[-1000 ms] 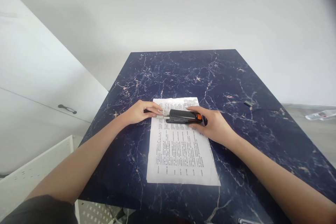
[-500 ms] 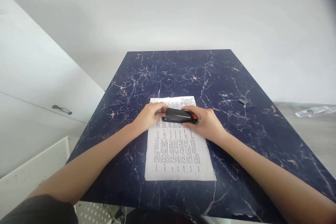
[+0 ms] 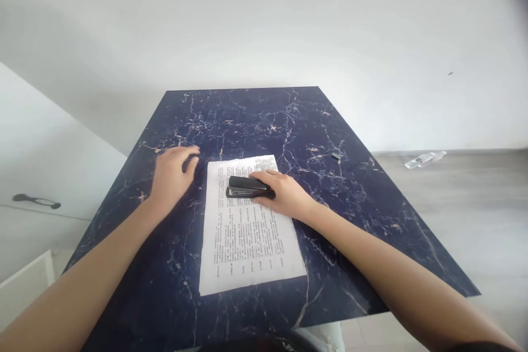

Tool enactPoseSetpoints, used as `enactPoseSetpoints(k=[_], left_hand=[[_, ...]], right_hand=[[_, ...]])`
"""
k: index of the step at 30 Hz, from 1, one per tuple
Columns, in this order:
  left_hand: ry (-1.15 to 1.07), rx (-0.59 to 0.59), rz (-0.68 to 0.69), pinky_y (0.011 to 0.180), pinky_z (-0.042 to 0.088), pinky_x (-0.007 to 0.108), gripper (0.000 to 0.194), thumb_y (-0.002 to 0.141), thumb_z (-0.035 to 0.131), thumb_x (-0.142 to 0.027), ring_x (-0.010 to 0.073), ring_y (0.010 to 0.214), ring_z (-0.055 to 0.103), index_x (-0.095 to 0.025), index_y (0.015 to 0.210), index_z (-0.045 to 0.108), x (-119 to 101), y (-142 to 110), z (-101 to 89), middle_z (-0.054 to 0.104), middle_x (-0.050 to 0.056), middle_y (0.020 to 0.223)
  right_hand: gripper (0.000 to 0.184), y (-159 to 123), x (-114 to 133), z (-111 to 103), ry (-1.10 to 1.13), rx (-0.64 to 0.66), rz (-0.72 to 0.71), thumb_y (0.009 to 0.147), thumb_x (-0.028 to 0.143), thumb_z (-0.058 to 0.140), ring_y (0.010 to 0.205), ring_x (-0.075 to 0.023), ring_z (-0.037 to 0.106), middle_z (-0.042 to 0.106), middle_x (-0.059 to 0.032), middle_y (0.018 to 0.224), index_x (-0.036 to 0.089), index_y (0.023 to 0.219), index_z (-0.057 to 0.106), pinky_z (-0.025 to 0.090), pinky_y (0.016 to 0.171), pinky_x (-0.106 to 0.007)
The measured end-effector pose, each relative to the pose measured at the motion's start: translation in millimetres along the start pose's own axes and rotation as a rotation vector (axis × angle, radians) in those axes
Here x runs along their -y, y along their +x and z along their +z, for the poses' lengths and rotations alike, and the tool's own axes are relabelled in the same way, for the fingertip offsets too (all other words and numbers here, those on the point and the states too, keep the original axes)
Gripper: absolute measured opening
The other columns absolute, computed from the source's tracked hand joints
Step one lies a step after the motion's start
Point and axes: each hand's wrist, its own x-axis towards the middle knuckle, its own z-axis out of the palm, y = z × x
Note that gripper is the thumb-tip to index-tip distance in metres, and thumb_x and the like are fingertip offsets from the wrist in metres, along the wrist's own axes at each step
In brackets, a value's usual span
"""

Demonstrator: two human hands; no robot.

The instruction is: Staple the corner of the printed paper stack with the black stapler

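A black stapler lies across the upper part of a printed sheet of paper, its front end pointing left. My right hand is wrapped around the stapler's right end, thumb on the near side and fingers on the far side. To the left of the paper, apart from it, my left hand hovers over or rests on the table with thumb and fingers parted and nothing between them. Whether more than one sheet lies in the stack I cannot tell.
The paper lies on a dark blue marble-patterned table. A small dark object sits on its right side. On the floor by the wall is a clear plastic item. A white cabinet with a dark handle stands at left.
My left hand has let go of the stapler's front end and moved left, off the paper. My right hand still grips the stapler. The view has shifted right.
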Motion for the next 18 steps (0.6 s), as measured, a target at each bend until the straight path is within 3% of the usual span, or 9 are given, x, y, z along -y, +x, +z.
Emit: enactPoseSetpoints(k=[1, 3, 5, 10, 18], left_hand=[[0.122, -0.01, -0.078, 0.126, 0.029, 0.062, 0.047, 0.106, 0.049, -0.047, 0.0387, 0.151, 0.044, -0.024, 0.143, 0.064, 8.2, 2.3, -0.1, 0.057, 0.013, 0.157], [0.282, 0.096, -0.227, 0.124, 0.018, 0.075, 0.067, 0.105, 0.044, -0.056, 0.0486, 0.16, 0.022, -0.019, 0.16, 0.048, 21.6, 5.2, 2.8, 0.035, 0.019, 0.171], [0.35, 0.215, -0.297, 0.122, 0.016, 0.079, 0.076, 0.106, 0.035, -0.061, 0.0525, 0.161, 0.013, -0.016, 0.166, 0.039, 29.7, 6.1, 7.4, 0.025, 0.022, 0.174], [0.392, 0.263, -0.288, 0.122, 0.016, 0.078, 0.08, 0.106, 0.022, -0.063, 0.0522, 0.161, 0.011, -0.015, 0.168, 0.035, 31.3, 6.0, 11.7, 0.023, 0.023, 0.175], [0.454, 0.291, -0.313, 0.123, 0.018, 0.076, 0.076, 0.108, 0.022, -0.059, 0.0504, 0.162, 0.012, -0.016, 0.169, 0.033, 27.8, 7.5, 11.0, 0.022, 0.022, 0.175]], right_hand=[[0.051, 0.5, -0.7, -0.6, -0.014, 0.005, 0.013, 0.091, 0.036, 0.072, 0.102, -0.026, 0.07, 0.074, -0.0077, 0.12, 0.027, 0.14, 0.06, 0.055, 0.086, -0.039], [0.045, 1.1, -1.9, -1.7, -0.024, 0.014, 0.028, 0.091, 0.036, 0.072, 0.098, -0.0247, 0.07, 0.074, -0.0063, 0.115, 0.027, 0.134, 0.062, 0.053, 0.082, -0.037], [0.042, 1.2, -2.2, -2.4, -0.012, 0.015, 0.032, 0.091, 0.035, 0.072, 0.096, -0.0237, 0.069, 0.073, -0.0059, 0.113, 0.027, 0.131, 0.063, 0.052, 0.079, -0.035], [0.038, 0.6, -1.6, -2.2, -0.015, 0.01, 0.029, 0.091, 0.035, 0.073, 0.092, -0.0216, 0.068, 0.073, -0.0049, 0.112, 0.026, 0.127, 0.064, 0.05, 0.077, -0.033], [0.037, 0.6, -4.2, -1.7, -0.029, 0.023, 0.026, 0.092, 0.036, 0.073, 0.088, -0.0208, 0.066, 0.071, -0.0045, 0.109, 0.026, 0.127, 0.063, 0.048, 0.074, -0.033]])
